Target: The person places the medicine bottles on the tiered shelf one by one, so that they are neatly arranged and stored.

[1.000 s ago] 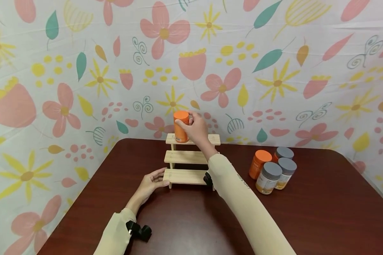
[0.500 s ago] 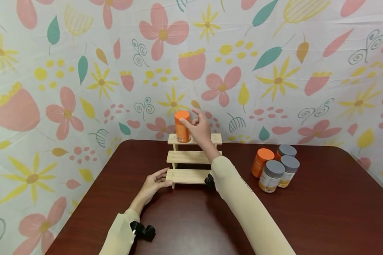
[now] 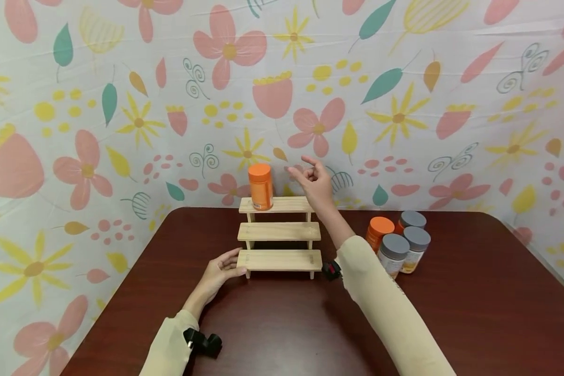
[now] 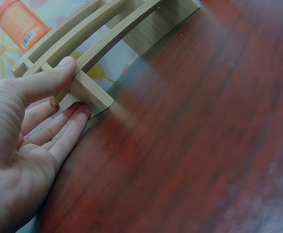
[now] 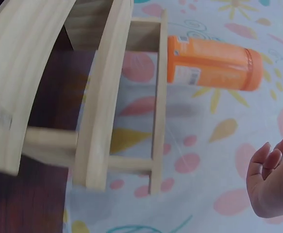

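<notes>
A three-tier wooden display stand (image 3: 279,231) stands on the table near the wall. My left hand (image 3: 216,277) pinches the left end of its lowest shelf; in the left wrist view the thumb (image 4: 58,75) lies over the board's end and the fingers reach below. On the left part of the top shelf an orange bottle (image 3: 261,190) with an orange lid stands upright. Its barcode label shows in the right wrist view, on the bottle (image 5: 211,63). Right of it and apart from it, my right hand (image 3: 318,185) hovers, holding nothing, with loosely bent fingers.
On the right of the dark red-brown table (image 3: 282,324) several bottles are grouped: an orange-lidded one (image 3: 379,230) and grey-lidded ones (image 3: 415,248). My right forearm partly covers this group. A flower-patterned cloth (image 3: 169,104) hangs behind the table.
My right hand has let go of the orange bottle and moved right, away from it. The bottle stays on the top shelf. My left hand keeps its hold on the stand.
</notes>
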`<state>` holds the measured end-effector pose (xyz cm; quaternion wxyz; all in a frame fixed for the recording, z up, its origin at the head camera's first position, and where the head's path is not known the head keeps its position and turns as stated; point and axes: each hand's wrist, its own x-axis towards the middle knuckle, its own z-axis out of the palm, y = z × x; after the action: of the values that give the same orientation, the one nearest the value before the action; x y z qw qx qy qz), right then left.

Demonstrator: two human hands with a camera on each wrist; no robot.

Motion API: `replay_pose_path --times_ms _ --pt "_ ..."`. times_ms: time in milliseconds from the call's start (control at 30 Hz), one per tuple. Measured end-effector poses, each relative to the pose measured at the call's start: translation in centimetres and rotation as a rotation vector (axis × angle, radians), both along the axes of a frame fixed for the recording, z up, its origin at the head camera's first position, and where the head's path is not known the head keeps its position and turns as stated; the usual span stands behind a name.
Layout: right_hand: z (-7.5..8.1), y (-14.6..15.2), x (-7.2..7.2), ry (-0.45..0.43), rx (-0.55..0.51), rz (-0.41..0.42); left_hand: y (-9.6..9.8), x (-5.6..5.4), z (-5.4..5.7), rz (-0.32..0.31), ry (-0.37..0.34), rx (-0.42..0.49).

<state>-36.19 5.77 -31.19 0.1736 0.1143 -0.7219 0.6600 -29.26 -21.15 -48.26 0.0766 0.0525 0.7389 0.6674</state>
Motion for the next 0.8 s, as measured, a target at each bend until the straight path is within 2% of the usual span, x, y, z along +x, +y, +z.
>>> replay_pose_path --times_ms 200,433,533,800 --pt "0.4 2.3 1.6 0.017 0.026 -0.002 -0.2 0.1 0.1 0.008 -0.005 0.009" --pt "0.9 5.7 4.5 -0.043 0.107 0.021 -0.4 0.2 0.3 -0.006 0.000 0.004" --pt "0.9 7.3 5.6 -0.047 0.145 0.011 -0.4 0.2 0.4 -0.003 -0.001 -0.001" --pt "0.3 12.3 8.2 -0.104 0.144 0.011 0.1 0.2 0.3 -0.001 -0.004 0.006"
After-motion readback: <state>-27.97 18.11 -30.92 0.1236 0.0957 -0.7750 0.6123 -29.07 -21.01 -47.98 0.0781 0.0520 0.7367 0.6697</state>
